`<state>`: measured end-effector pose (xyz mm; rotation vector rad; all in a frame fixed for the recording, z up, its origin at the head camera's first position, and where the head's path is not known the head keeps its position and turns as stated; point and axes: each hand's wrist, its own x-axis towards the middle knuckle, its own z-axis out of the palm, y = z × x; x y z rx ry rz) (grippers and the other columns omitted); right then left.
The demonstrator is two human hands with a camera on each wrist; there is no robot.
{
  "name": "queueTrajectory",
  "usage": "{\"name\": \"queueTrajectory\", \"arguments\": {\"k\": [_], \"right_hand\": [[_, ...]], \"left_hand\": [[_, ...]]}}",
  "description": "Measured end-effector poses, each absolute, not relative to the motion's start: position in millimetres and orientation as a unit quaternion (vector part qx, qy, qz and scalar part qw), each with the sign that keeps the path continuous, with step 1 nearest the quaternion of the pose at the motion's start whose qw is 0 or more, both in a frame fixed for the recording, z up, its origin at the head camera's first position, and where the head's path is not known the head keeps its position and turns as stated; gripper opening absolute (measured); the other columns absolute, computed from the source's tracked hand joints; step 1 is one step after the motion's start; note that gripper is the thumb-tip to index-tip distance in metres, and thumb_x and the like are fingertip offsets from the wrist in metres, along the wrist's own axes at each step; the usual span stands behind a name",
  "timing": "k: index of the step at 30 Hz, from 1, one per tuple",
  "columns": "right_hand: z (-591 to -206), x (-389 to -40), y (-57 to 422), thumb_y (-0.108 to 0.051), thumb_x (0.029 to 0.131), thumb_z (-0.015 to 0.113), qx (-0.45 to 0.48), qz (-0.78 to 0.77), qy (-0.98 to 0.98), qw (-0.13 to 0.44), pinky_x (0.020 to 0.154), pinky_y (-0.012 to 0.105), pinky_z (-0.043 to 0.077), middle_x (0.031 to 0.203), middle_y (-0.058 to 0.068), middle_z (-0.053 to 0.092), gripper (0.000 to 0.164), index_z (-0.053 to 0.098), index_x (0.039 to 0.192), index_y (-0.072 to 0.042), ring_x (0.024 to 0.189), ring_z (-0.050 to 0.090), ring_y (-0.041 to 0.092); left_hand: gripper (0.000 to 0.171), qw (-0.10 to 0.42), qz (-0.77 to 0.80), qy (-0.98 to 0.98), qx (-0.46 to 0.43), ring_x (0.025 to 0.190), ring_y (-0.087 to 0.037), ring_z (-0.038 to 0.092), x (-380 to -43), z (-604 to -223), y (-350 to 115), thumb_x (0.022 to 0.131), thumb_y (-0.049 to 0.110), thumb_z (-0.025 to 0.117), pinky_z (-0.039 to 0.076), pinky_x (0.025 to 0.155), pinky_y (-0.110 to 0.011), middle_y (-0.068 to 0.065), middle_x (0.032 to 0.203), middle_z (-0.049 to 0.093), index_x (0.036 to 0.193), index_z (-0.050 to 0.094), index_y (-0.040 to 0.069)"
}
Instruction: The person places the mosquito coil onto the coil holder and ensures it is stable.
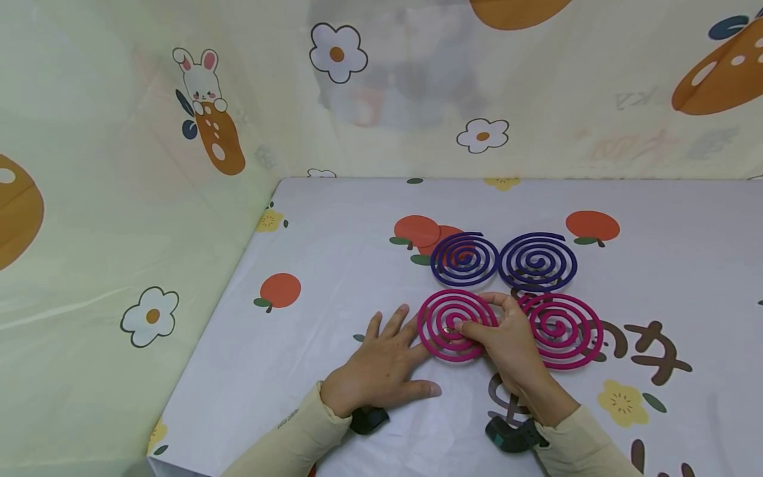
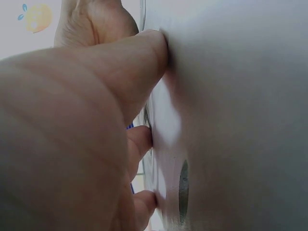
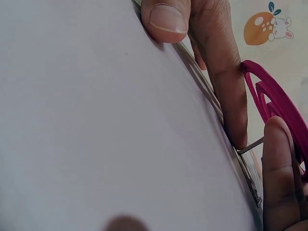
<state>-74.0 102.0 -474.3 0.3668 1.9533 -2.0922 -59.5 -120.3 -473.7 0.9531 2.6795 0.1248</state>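
My right hand (image 1: pixel 515 344) pinches a pink spiral mosquito coil (image 1: pixel 454 317), thumb near its centre and fingers at its far edge. In the right wrist view the coil is tilted above a thin metal stand (image 3: pixel 249 179), whose narrow prong rises toward it. A small shiny tip shows near the coil's centre in the head view. Lying on the table with spread fingers, my left hand (image 1: pixel 381 368) rests its index fingertip on the stand, partly beneath the coil. Whether the prong sits in the coil, I cannot tell. A second pink coil (image 1: pixel 557 328) lies just right of my right hand.
Two dark purple coils (image 1: pixel 467 259) (image 1: pixel 538 261) lie side by side behind the pink ones. A white cloth with printed fruit covers the table (image 1: pixel 322 232). Patterned curtains (image 1: pixel 393 152) stand along its back and left sides.
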Motion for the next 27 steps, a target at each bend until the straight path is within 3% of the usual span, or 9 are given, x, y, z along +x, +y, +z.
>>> {"name": "queueTrajectory", "arguments": {"k": [27], "right_hand": [[-473.9, -74.3, 100.2, -0.003, 0.091, 0.078, 0.133, -0.696, 0.695, 0.124, 0.085, 0.026, 0.06, 0.144, 0.023, 0.054, 0.073, 0.033, 0.149, -0.002, 0.11, 0.069, 0.017]], "left_hand": [[0.08, 0.148, 0.042, 0.931, 0.332, 0.161, -0.039, 0.007, -59.9, -472.2, -120.2, 0.096, 0.072, 0.054, 0.015, 0.12, -0.072, -0.005, 0.175, 0.019, 0.164, 0.035, 0.034]]}}
